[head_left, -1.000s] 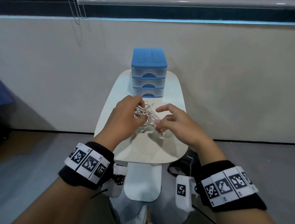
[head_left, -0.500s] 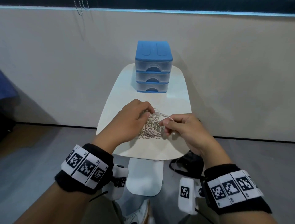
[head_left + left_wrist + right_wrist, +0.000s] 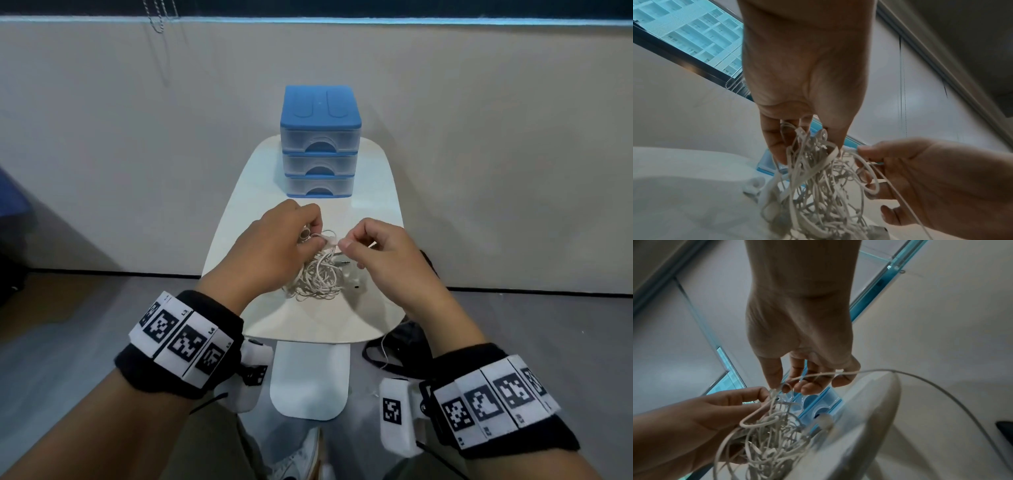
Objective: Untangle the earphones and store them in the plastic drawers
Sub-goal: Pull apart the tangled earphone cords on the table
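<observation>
Pinching tangled earphones (image 3: pixel 317 274) w/ both grips, left hand (image 3: pixel 274 246) & right hand (image 3: pixel 383 253), above table (image 3: pixel 308 318).

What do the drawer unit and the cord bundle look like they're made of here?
Drawer unit: plastic by its look, with an opaque matte blue top and frosted see-through drawer fronts with moulded arch pulls. Cord bundle: thin off-white cable, probably rubbery sheathing, since it falls in limp loops; a metal plug tip shows. Left hand and right hand each pinch it.
</observation>
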Demonstrator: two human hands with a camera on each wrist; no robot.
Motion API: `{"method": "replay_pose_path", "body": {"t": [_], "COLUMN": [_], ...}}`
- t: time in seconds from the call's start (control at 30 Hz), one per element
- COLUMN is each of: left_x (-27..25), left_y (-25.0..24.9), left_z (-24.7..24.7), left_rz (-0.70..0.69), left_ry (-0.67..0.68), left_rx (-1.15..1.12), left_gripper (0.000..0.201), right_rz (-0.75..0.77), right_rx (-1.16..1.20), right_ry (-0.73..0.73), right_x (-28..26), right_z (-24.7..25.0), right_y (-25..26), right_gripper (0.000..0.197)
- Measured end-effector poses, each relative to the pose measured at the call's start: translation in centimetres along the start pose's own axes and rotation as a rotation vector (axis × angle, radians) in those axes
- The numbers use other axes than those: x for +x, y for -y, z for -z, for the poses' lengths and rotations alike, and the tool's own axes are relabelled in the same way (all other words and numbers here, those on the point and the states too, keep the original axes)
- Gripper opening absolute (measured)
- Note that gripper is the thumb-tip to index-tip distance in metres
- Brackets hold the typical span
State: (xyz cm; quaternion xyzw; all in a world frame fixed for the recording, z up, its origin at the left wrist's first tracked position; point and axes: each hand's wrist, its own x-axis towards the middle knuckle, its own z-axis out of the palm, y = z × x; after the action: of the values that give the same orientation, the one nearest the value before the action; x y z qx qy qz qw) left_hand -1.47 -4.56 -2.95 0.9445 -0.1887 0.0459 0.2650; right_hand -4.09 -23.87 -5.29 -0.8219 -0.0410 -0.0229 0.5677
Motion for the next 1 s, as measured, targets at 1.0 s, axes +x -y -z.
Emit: {"method": "replay_pose_path", "body": {"t": [1.0], "left_x": [1.4], "left_y": [-0.3], "left_z": [2.2], "left_rz": [-0.061], "left_ry": [-0.194], "left_rx": [-0.061], "left_gripper": [0.015], "right_rz": [-0.066], "right_rx": [-0.031], "right_ry": [0.091], "right_x": [0.5], "right_z": [0.9], "right_y": [2.0], "right_gripper": [0.018]}}
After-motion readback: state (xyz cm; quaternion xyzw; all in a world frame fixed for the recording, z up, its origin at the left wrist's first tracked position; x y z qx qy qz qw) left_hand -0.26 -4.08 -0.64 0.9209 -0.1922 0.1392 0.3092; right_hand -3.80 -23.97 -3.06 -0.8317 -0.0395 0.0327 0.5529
